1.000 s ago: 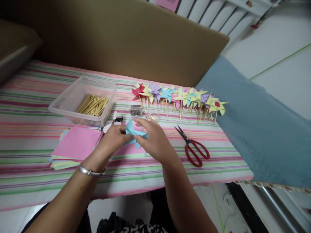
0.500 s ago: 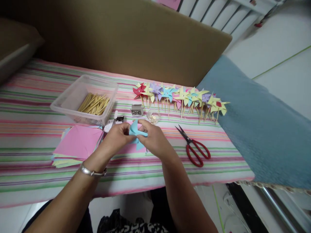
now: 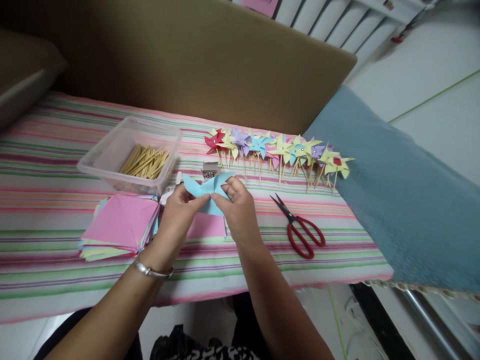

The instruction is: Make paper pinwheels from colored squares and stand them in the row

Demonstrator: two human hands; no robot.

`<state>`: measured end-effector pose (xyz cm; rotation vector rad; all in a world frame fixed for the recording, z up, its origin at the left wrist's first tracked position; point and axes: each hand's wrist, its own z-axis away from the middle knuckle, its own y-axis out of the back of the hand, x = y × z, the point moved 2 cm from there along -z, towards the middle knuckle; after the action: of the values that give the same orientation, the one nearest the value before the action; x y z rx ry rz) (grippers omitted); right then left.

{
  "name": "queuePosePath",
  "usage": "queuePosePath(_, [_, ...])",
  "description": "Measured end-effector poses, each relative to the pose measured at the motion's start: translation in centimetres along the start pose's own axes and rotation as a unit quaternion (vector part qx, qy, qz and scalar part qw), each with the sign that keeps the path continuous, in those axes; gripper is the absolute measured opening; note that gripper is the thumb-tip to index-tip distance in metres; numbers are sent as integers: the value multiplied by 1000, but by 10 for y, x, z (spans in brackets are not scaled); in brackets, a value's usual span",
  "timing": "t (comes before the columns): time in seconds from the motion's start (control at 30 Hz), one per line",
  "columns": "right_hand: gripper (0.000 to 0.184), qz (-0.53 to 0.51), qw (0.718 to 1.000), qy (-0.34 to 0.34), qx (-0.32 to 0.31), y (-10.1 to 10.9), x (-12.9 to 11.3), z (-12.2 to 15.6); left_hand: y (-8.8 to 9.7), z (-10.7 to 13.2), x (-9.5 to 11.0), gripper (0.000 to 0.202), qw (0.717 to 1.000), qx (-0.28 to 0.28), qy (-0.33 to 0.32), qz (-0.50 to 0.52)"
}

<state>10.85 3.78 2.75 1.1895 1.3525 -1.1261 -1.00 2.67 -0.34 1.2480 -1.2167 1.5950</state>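
Observation:
Both hands pinch a light blue sheet of cut paper [image 3: 210,187], its corners lifted and spread out between them. My left hand [image 3: 183,205] grips the left side, thumb near the middle. On the right side my right hand [image 3: 240,207] has its thumb near the middle too, with fingers curled behind. Beneath them lies a pink paper sheet [image 3: 207,226], partly covered by the hands. A small box of metal pins [image 3: 210,171] sits just behind the blue paper. The small round dish beyond is mostly hidden.
A clear plastic tub [image 3: 108,172] of wooden sticks [image 3: 146,161] stands left, behind a stack of coloured paper squares [image 3: 120,220]. Finished paper pinwheels [image 3: 281,147] lie along the back right. Red-handled scissors [image 3: 300,227] rest to the right. A cardboard panel [image 3: 195,65] rises behind.
The blue paper was folded in toward its middle as a small pinwheel shape; now its corners have sprung outward and it looks larger. Both hands have shifted grip slightly, still holding it.

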Motion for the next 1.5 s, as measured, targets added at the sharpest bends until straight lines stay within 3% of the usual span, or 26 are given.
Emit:
queuePosePath(0.07, [18,-37,999,-11,7,-2,4,0,-2,1,2,23,996,-33,56,61])
queuePosePath(0.13, [19,-61,998,-22,14,-4,7,0,-2,2,4,20,991,-32,85,96])
queuePosePath(0.33, [23,-68,996,-50,2,-7,12,0,4,0,5,17,994,-13,77,79])
queuePosePath(0.53, [51,-47,997,-62,-20,-6,18,-1,14,-7,10,16,993,-9,80,90])
queuePosePath(0.67, [50,-26,998,-32,-53,-5,13,1,20,-9,17,16,992,-4,74,101])
queuePosePath(0.8, [45,74,994,42,-63,0,6,2,25,-12,21,19,989,-18,78,122])
queuePosePath(0.93, [36,184,972,129,-76,4,-1,3,30,-15,23,13,985,-37,97,141])
queuePosePath(1.17, [32,269,932,204,-135,7,-4,3,33,-17,24,19,987,-38,104,120])
queuePosePath(1.3, [31,290,920,212,-154,8,-2,4,35,-19,23,20,986,-39,106,125])
queuePosePath(1.5, [30,267,931,190,-161,6,-3,4,36,-20,22,16,984,-47,112,128])
